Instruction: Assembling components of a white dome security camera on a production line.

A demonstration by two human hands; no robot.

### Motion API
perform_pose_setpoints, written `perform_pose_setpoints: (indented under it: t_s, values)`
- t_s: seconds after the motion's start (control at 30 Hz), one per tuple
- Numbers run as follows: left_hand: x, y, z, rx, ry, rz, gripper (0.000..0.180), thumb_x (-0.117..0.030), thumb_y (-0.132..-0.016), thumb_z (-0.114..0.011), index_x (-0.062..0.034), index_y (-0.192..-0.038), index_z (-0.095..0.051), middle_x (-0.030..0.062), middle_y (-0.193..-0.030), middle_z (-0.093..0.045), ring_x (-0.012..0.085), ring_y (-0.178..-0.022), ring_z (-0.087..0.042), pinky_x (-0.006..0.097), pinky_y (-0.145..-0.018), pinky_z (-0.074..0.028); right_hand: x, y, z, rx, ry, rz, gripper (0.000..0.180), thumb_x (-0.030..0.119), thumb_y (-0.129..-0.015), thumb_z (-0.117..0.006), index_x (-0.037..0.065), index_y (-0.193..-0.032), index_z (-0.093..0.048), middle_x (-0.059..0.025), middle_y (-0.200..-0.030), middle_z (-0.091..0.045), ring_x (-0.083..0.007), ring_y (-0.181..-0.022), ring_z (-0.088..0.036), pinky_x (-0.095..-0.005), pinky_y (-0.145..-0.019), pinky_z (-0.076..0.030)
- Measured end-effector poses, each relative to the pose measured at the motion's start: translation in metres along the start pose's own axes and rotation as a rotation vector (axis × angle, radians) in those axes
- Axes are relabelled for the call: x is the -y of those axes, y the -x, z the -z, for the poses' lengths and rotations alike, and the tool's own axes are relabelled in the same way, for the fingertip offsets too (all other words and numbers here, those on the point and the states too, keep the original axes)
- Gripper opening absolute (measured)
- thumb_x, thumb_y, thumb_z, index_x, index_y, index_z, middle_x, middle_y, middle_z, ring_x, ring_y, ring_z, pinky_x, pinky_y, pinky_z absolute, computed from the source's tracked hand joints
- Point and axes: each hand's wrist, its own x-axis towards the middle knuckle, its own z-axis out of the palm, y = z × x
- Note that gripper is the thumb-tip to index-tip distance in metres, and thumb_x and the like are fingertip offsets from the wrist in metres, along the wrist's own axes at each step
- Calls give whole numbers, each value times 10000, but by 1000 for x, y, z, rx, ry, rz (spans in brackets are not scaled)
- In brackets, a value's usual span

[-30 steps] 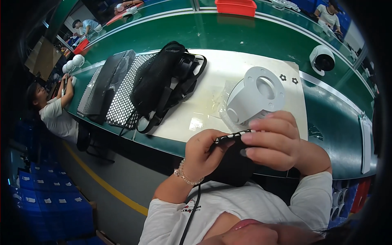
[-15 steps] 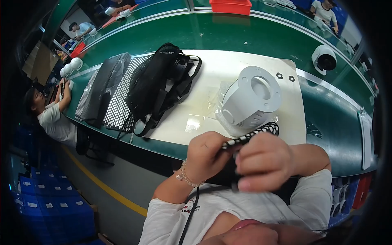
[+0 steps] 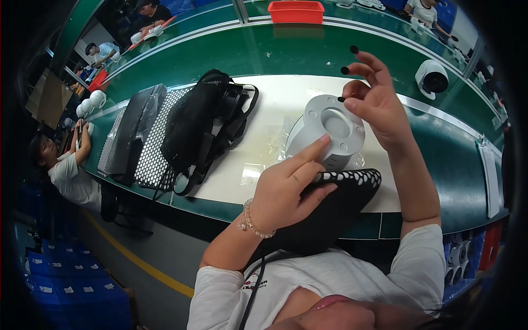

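A white camera-like housing lies on clear plastic wrap, its round base ring turned up. My left hand has its index finger stretched onto that ring, while its thumb and other fingers grip a black sheet with a perforated edge. Above the ring is my right hand, its upper fingers spread and bent. Small black round pads sit at several of its fingertips. Thumb and index finger come together at one pad near the ring's far edge.
A black mesh bag lies left on the white mat, next to perforated sheets and a plastic-wrapped packet. Another white camera stands at the far right. A red bin is at the back. Co-workers sit around the green bench.
My right hand has risen from the sheet to above the housing, with black pads on its fingertips. My left index finger has stretched onto the ring. More of the sheet's black face shows.
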Motion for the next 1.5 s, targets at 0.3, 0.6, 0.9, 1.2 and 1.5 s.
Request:
perform_pose_setpoints:
  t_s: [0.3, 0.6, 0.9, 1.2, 1.5]
  values:
    - [18, 25, -11, -44, 83, -137, 236, -56, -583, -718, -48, -696, -511, 123, -1119, -574, 211, -547, -547, 274, -497, -427, 0, 4, -1, 97, 125, -35, 653, -55, -740, -517, 133, -1314, -267, -80, -1048, -424, -107, -819, -479, -242, -752, -425]
    - [22, 30, -14, -35, 108, -126, 252, -64, -589, -715, -51, -683, -481, 125, -1133, -565, 208, -513, -514, 278, -479, -402, 19, 9, -2, 274, 777, 268, 607, -16, -742, -557, 125, -1295, -350, -107, -845, -627, -240, -742, -615, -294, -605, -485]
    - [19, 31, -16, -42, 108, -120, 236, -87, -607, -715, -57, -693, -498, 122, -1137, -563, 204, -521, -523, 277, -484, -407, 14, 19, -23, 287, 782, 419, 439, -55, -725, -528, 44, -1147, -458, -87, -854, -522, -182, -760, -538, -295, -736, -401]
    - [21, 33, -18, -46, 93, -128, 244, -103, -609, -717, -57, -715, -503, 123, -1136, -562, 207, -540, -533, 283, -491, -415, 10, 21, -33, 281, 847, 363, 388, -51, -704, -540, 53, -1077, -521, -66, -822, -551, -218, -804, -528, -323, -739, -393]
    - [22, 33, -17, -34, 124, -129, 251, -100, -594, -719, -47, -731, -515, 127, -1149, -552, 217, -578, -551, 294, -516, -434, 40, 40, -47, 349, 1361, 443, 381, 9, -659, -583, 71, -1034, -545, -58, -986, -593, -234, -976, -534, -365, -824, -366]
